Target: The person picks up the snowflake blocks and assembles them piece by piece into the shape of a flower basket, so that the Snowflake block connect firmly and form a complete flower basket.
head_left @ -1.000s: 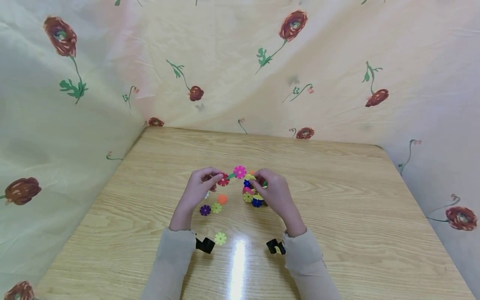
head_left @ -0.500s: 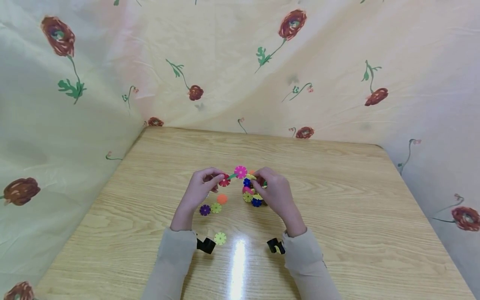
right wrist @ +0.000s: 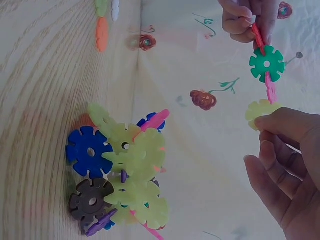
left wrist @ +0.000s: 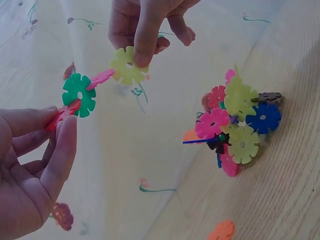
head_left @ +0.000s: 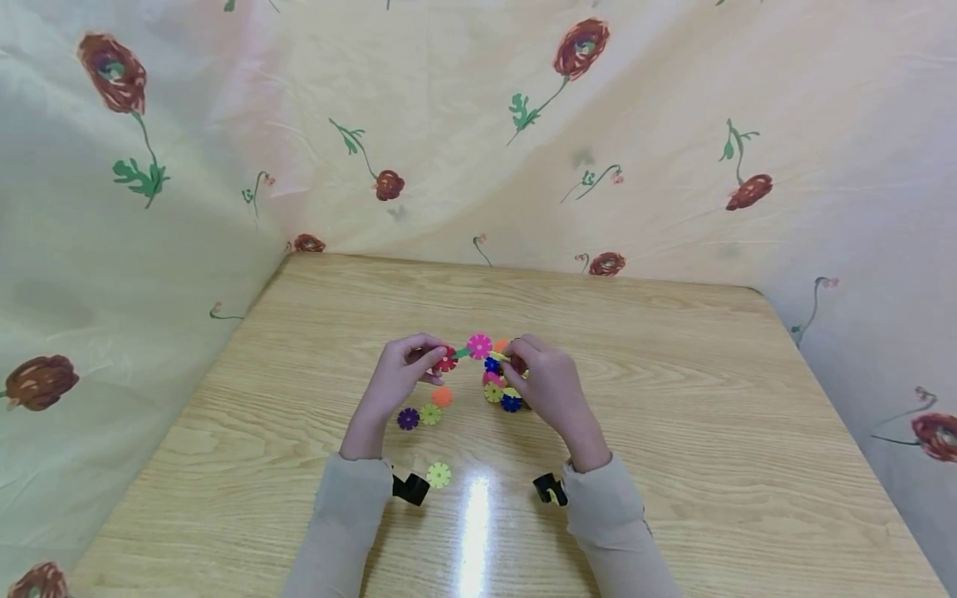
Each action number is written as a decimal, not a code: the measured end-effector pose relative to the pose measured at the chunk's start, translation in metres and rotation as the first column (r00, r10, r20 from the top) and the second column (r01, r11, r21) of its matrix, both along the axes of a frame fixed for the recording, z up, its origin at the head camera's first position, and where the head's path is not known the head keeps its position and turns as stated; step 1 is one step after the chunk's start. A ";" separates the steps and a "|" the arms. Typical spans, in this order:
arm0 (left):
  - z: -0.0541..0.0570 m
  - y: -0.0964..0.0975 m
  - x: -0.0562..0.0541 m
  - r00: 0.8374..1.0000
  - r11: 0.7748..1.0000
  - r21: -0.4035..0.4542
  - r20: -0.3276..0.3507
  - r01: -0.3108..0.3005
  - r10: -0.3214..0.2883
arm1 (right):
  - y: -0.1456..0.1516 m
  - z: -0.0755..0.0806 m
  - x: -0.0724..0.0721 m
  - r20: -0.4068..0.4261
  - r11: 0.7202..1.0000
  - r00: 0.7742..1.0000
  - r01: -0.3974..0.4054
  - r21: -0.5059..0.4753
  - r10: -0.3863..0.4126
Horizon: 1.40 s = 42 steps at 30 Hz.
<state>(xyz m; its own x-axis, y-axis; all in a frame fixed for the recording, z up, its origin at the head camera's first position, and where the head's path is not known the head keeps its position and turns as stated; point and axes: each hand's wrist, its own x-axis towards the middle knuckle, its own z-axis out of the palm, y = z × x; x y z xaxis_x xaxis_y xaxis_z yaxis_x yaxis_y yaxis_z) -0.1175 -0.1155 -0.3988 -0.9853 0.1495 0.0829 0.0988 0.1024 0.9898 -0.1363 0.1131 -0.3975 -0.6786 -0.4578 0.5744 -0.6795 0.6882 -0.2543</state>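
A person's two bare hands hold a short chain of notched, flower-shaped plastic discs at the centre of the head view, above a pale wood-grain table (head_left: 695, 365). The left hand (head_left: 398, 374), left of centre, pinches a red notched plastic disc (head_left: 449, 363) between thumb and fingers. Slotted to it is a green notched disc (left wrist: 71, 91), then a bright pink notched disc (head_left: 479, 340), then a pale yellow notched disc (left wrist: 119, 68) pinched by the right hand (head_left: 549, 378), right of centre.

Just below the chain, partly hidden by the right hand in the head view, a cluster of interlocked discs (left wrist: 240, 97) in yellow, blue, pink and dark tones sits on the table; it fills the lower left of the right wrist view.

Left of the cluster lie a loose orange disc (head_left: 443, 397), a yellow-green disc (head_left: 430, 409) and a purple disc (head_left: 404, 423), with another pale yellow-green disc (head_left: 439, 469) at lower centre. Black wrist mounts (head_left: 415, 490) show beside light grey sleeves (head_left: 344, 507) at the bottom. Cream fabric printed with red flowers (head_left: 449, 91) spans the upper frame.
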 end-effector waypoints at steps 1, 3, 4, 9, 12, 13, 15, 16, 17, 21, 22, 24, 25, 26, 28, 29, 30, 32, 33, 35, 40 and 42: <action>0.000 0.000 0.000 1.000 1.000 0.000 0.001 0.005 -0.005 | 0.000 0.000 0.000 0.001 1.000 1.000 0.002 0.002 -0.002; 0.000 0.001 0.000 1.000 1.000 -0.004 -0.003 0.021 -0.021 | 0.000 0.000 0.000 0.000 1.000 1.000 0.005 0.005 -0.005; 0.000 0.001 0.000 1.000 1.000 -0.008 -0.005 0.030 -0.030 | 0.000 0.000 0.000 -0.002 1.000 1.000 0.007 0.006 -0.007; 0.001 0.002 -0.001 0.999 0.998 -0.034 -0.009 0.044 -0.044 | -0.001 0.001 0.000 -0.023 1.000 1.000 0.004 0.023 -0.004; 0.000 0.003 -0.002 0.999 0.998 -0.037 -0.009 0.045 -0.046 | -0.001 0.001 0.000 -0.037 1.000 0.999 0.000 0.023 0.001; -0.001 0.003 -0.002 0.999 0.998 -0.035 -0.009 0.045 -0.045 | -0.001 0.001 0.000 -0.041 1.000 0.999 -0.003 0.019 0.004; -0.002 0.004 -0.003 0.999 0.998 -0.032 -0.008 0.046 -0.046 | -0.001 0.002 0.001 -0.047 1.000 0.999 -0.010 0.007 0.010; -0.002 0.004 -0.003 0.999 0.998 -0.032 -0.009 0.046 -0.046 | -0.001 0.002 0.001 -0.050 1.000 0.999 -0.014 0.002 0.014; -0.002 0.005 -0.004 0.999 0.999 -0.032 -0.008 0.043 -0.043 | -0.001 0.002 0.001 -0.052 1.000 0.998 -0.019 -0.001 0.019; -0.003 0.007 -0.005 0.999 0.999 -0.025 -0.002 0.039 -0.039 | -0.002 0.002 0.000 -0.059 1.000 0.998 -0.029 -0.007 0.029; -0.003 0.008 -0.005 0.999 0.999 -0.022 0.001 0.040 -0.040 | -0.002 0.002 0.000 -0.061 1.000 0.998 -0.029 -0.007 0.029; -0.003 0.009 -0.005 0.999 0.999 -0.017 0.010 0.042 -0.042 | -0.002 0.002 0.000 -0.065 1.000 0.997 -0.030 -0.010 0.029; -0.003 0.010 -0.005 0.999 0.999 -0.016 0.012 0.045 -0.045 | -0.002 0.001 0.000 -0.067 0.999 0.997 -0.030 -0.010 0.029; -0.003 0.010 -0.005 0.999 0.999 -0.018 0.014 0.048 -0.048 | -0.002 0.001 0.000 -0.069 0.999 0.997 -0.031 -0.010 0.030; -0.003 0.012 -0.005 0.998 0.998 -0.027 0.015 0.055 -0.055 | -0.002 0.001 -0.001 -0.072 0.999 0.997 -0.033 -0.010 0.032; -0.003 0.013 -0.005 0.998 0.998 -0.030 0.014 0.059 -0.059 | -0.003 0.001 -0.001 -0.074 0.999 0.997 -0.034 -0.009 0.033; -0.003 0.014 -0.004 0.998 0.997 -0.033 0.013 0.064 -0.063 | -0.003 0.001 -0.001 -0.075 0.999 0.997 -0.035 -0.007 0.034; -0.002 0.016 -0.004 0.998 0.997 -0.041 0.015 0.062 -0.062 | -0.003 0.001 0.000 -0.078 0.999 0.996 -0.041 -0.007 0.040; -0.002 0.017 -0.004 0.998 0.997 -0.043 0.017 0.061 -0.060 | -0.004 0.001 0.000 -0.080 0.999 0.996 -0.044 -0.008 0.043; -0.001 0.018 -0.004 0.998 0.997 -0.047 0.021 0.054 -0.053 | -0.004 0.001 0.000 -0.086 0.999 0.995 -0.052 -0.010 0.051; 0.000 0.021 -0.004 0.999 0.998 -0.055 0.031 0.035 -0.034 | -0.006 0.001 0.001 -0.110 0.997 0.991 -0.076 -0.023 0.073; 0.001 0.022 -0.004 0.999 0.998 -0.050 0.040 0.029 -0.027 | -0.006 0.001 0.001 -0.120 0.996 0.989 -0.089 -0.028 0.086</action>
